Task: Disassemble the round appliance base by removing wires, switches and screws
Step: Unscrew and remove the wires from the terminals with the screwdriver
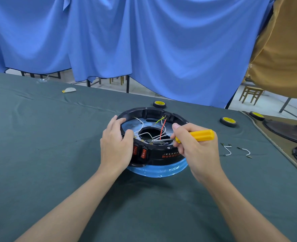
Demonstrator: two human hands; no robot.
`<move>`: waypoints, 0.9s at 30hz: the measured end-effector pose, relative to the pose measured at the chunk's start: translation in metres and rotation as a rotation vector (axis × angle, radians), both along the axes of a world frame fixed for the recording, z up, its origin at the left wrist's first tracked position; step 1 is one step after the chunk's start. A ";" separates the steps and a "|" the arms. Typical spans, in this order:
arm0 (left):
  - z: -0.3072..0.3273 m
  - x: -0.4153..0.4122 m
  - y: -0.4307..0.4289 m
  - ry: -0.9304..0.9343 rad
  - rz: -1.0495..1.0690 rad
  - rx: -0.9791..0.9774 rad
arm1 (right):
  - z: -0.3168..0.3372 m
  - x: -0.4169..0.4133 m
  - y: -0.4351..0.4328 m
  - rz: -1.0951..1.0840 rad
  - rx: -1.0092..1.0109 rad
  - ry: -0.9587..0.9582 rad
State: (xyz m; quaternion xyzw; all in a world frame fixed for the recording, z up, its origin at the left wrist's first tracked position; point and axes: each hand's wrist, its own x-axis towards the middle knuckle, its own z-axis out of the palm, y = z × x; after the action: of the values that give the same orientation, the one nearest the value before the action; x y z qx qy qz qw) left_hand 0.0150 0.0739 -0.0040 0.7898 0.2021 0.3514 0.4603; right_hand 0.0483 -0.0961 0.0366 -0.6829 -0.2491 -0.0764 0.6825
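My left hand [116, 145] curls over the rim of the round appliance base [154, 157] and grips the black ring, with the two red switches [143, 153] just right of my palm. My right hand [197, 151] grips the yellow screwdriver [203, 135], its tip among the wires [162, 128] between my hands. Loose wire pieces [228, 150] lie on the bench [56, 154], right of my right hand.

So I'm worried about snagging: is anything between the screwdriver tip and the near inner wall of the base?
Yes. The red wire and loose white wires cross the screwdriver shaft inside the base, just before its tip; the tip itself is hard to see.
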 end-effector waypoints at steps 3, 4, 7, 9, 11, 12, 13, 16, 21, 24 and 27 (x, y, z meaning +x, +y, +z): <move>-0.001 0.000 0.000 0.003 0.002 0.002 | -0.001 0.001 0.000 0.000 0.035 0.036; -0.001 0.000 0.001 0.004 0.004 0.003 | -0.001 0.001 0.000 0.006 0.052 0.053; -0.001 0.000 0.001 0.003 0.009 0.004 | -0.001 0.001 -0.001 0.033 0.073 0.075; -0.001 0.000 0.001 0.002 0.010 0.004 | -0.001 0.002 -0.001 0.045 0.063 0.075; -0.001 0.001 0.000 0.003 0.008 0.003 | -0.001 0.002 -0.001 0.035 0.052 0.071; -0.001 0.001 0.000 0.004 0.006 0.001 | -0.001 0.003 -0.001 0.027 0.045 0.068; -0.001 0.000 0.000 0.005 0.004 0.000 | -0.001 0.003 -0.001 0.020 0.039 0.065; -0.001 0.000 0.001 0.005 0.003 0.003 | -0.001 0.003 -0.001 -0.003 0.022 0.056; -0.001 0.000 0.001 0.010 -0.002 0.006 | -0.003 0.003 0.000 -0.012 0.041 0.068; -0.002 0.000 0.001 0.003 0.000 0.011 | -0.004 0.004 0.000 0.005 0.064 0.073; -0.002 0.001 0.001 0.001 -0.002 0.013 | -0.004 0.005 -0.001 0.031 0.070 0.070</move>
State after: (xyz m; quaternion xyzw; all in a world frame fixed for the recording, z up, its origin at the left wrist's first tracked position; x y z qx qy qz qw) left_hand 0.0160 0.0745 -0.0058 0.7932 0.1991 0.3517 0.4554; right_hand 0.0529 -0.0969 0.0325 -0.6569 -0.2330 -0.0505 0.7153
